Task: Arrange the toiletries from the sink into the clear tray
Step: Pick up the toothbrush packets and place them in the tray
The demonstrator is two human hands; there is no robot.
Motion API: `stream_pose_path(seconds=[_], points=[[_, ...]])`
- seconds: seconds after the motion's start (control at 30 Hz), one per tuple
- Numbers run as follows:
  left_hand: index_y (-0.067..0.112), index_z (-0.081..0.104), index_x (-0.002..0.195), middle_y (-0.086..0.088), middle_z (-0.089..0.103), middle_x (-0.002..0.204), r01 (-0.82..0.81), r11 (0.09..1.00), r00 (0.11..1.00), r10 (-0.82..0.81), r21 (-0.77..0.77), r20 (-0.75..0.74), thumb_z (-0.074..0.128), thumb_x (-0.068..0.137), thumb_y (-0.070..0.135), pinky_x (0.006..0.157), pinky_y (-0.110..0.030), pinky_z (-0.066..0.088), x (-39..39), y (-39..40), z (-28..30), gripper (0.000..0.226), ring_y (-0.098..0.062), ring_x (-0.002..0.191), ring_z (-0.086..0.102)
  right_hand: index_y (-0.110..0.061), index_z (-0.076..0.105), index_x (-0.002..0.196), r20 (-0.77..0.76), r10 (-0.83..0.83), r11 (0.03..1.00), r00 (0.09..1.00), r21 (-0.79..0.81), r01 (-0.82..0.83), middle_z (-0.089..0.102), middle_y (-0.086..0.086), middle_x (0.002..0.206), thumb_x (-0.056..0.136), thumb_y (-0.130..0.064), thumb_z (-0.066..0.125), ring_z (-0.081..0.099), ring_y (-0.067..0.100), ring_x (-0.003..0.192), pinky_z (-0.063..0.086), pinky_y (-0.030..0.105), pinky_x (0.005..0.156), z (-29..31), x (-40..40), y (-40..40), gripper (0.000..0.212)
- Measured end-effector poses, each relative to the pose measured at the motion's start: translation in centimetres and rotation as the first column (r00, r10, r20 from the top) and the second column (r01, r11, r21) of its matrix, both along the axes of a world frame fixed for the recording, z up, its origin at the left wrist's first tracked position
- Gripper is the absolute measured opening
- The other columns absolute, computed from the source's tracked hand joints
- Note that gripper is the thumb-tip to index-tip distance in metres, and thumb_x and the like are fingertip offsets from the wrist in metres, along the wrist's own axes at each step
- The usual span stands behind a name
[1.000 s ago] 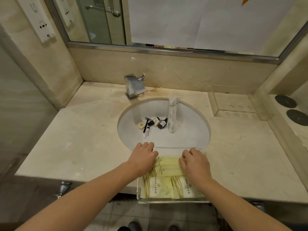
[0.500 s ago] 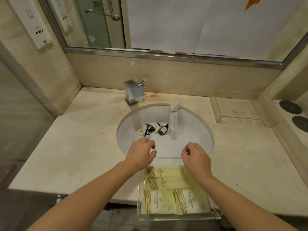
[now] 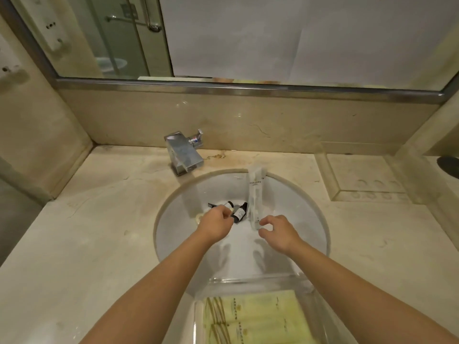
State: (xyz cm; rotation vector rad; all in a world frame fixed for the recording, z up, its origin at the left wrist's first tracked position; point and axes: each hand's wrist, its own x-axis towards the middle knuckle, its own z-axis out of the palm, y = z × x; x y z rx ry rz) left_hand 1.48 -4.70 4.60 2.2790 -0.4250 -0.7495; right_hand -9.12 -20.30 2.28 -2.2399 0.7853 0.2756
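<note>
Head view: both hands have left the clear tray (image 3: 250, 281) at the near edge of the table (image 3: 99, 232), where a second ago they were pressing on the yellow sachets (image 3: 260, 316), and have reached forward into the sink (image 3: 298, 219). The sachets now lie flat in the tray with nothing on them, so that part looks settled and the work has turned to what is left in the basin. The left hand (image 3: 214, 225) is curled over the cluster near the drain, its fingers (image 3: 227, 214) bunched as though pinching something; it covers what lies under it, so I cannot tell whether it has hold of anything yet. Just beyond its knuckles lie two small dark bottles (image 3: 239, 212), touching or nearly touching each other, with a pale round soap (image 3: 198, 217) peeking out on the hand's left side. The right hand (image 3: 279, 232) hovers with thumb and fingers (image 3: 264, 221) parted in a loose claw, empty, just beside the lower end of the long white packet (image 3: 255, 199) that leans up the sink's far wall with its top at the rim. Judging by this, the next pickups are the small items on the left and the packet on the right. A second clear tray (image 3: 335, 194), empty, stands at the far right corner of the table beyond the faucet (image 3: 183, 155).
</note>
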Motion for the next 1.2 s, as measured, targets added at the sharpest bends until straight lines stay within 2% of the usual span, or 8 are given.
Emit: stream_pose_path(seconds=[0.1, 0.2, 0.37, 0.47, 0.57, 0.77, 0.93, 1.2], points=[[0.015, 0.057, 0.1, -0.005, 0.058, 0.097, -0.042, 0.999, 0.996, 0.04, -0.03, -0.078, 0.054, 0.092, 0.02, 0.085, -0.031, 0.042, 1.2, -1.7, -1.6, 0.01, -0.025, 0.093, 0.055, -0.022, 0.057, 0.129, -0.032, 0.019, 1.0, 0.999, 0.017, -0.019, 0.04, 0.01, 0.142, 0.086, -0.027, 0.057, 0.044, 0.027, 0.128, 0.038, 0.032, 0.103, -1.5, 1.4, -0.7, 0.043], [0.014, 0.053, 0.083, -0.003, 0.051, 0.078, -0.019, 0.999, 0.99, 0.014, -0.041, -0.139, 0.052, 0.091, 0.018, 0.071, -0.03, 0.035, 2.2, -3.3, -3.8, 0.009, -0.019, 0.071, 0.049, -0.028, 0.054, 0.132, -0.045, 0.054, 0.998, 0.997, 0.01, -0.054, 0.029, 0.011, 0.151, 0.086, -0.028, 0.057, 0.027, 0.027, 0.141, 0.029, 0.034, 0.111, -3.0, 3.0, -1.6, 0.046], [0.014, 0.047, 0.132, -0.004, 0.053, 0.121, -0.029, 0.998, 0.973, 0.015, -0.055, -0.231, 0.05, 0.088, 0.015, 0.103, -0.04, 0.044, 3.9, -5.3, -6.2, 0.044, -0.027, 0.115, 0.053, -0.033, 0.053, 0.133, -0.028, 0.054, 0.997, 0.998, 0.05, -0.052, 0.013, 0.008, 0.16, 0.086, -0.029, 0.059, 0.012, 0.028, 0.147, 0.023, 0.038, 0.114, -4.6, 5.5, -2.9, 0.047], [0.013, 0.034, 0.141, 0.003, 0.041, 0.126, -0.025, 0.993, 0.95, -0.013, -0.118, -0.313, 0.047, 0.088, 0.005, 0.102, -0.035, 0.039, 4.5, -6.5, -7.3, 0.056, -0.021, 0.116, 0.044, -0.029, 0.056, 0.131, 0.024, 0.053, 0.996, 0.998, 0.069, -0.054, 0.028, 0.008, 0.153, 0.084, -0.028, 0.065, 0.028, 0.029, 0.141, 0.031, 0.035, 0.11, -5.6, 7.0, -3.3, 0.048], [0.026, 0.045, 0.116, 0.011, 0.043, 0.109, -0.007, 0.985, 0.934, -0.056, -0.175, -0.353, 0.042, 0.086, -0.001, 0.086, -0.03, 0.043, 4.9, -7.5, -7.6, 0.041, -0.013, 0.098, 0.046, -0.022, 0.061, 0.127, 0.107, 0.027, 0.991, 0.994, 0.124, -0.04, 0.043, 0.004, 0.136, 0.083, -0.02, 0.066, 0.046, 0.025, 0.126, 0.042, 0.027, 0.089, -6.0, 7.9, -3.1, 0.044], [0.017, 0.056, 0.119, -0.004, 0.067, 0.11, -0.024, 0.967, 0.948, -0.058, -0.254, -0.312, 0.047, 0.083, 0.002, 0.082, -0.039, 0.056, 5.2, -8.6, -8.4, 0.04, -0.025, 0.102, 0.064, -0.014, 0.058, 0.129, 0.193, -0.031, 0.983, 0.981, 0.184, -0.006, 0.054, 0.008, 0.133, 0.087, -0.012, 0.06, 0.054, 0.026, 0.12, 0.045, 0.04, 0.102, -6.4, 7.7, -2.7, 0.042], [0.016, 0.062, 0.104, -0.001, 0.064, 0.086, -0.093, 0.965, 0.969, 0.031, -0.245, -0.245, 0.054, 0.094, 0.013, 0.064, -0.026, 0.05, 5.3, -8.2, -8.1, 0.014, -0.018, 0.08, 0.062, -0.017, 0.071, 0.105, 0.295, -0.161, 0.966, 0.942, 0.242, 0.09, 0.07, 0.002, 0.108, 0.09, -0.019, 0.062, 0.066, 0.019, 0.098, 0.054, 0.032, 0.088, -5.5, 7.1, -2.7, 0.018], [0.003, 0.056, 0.105, -0.017, 0.064, 0.099, -0.159, 0.943, 0.936, 0.049, -0.293, -0.35, 0.053, 0.092, 0.003, 0.086, -0.048, 0.057, 4.6, -6.7, -4.8, 0.014, -0.036, 0.096, 0.068, -0.016, 0.067, 0.083, 0.409, -0.174, 0.985, 0.896, 0.082, 0.154, 0.063, -0.005, 0.079, 0.083, -0.009, 0.065, 0.058, 0.013, 0.074, 0.051, 0.027, 0.068, -1.1, 5.9, -1.9, 0.007]])
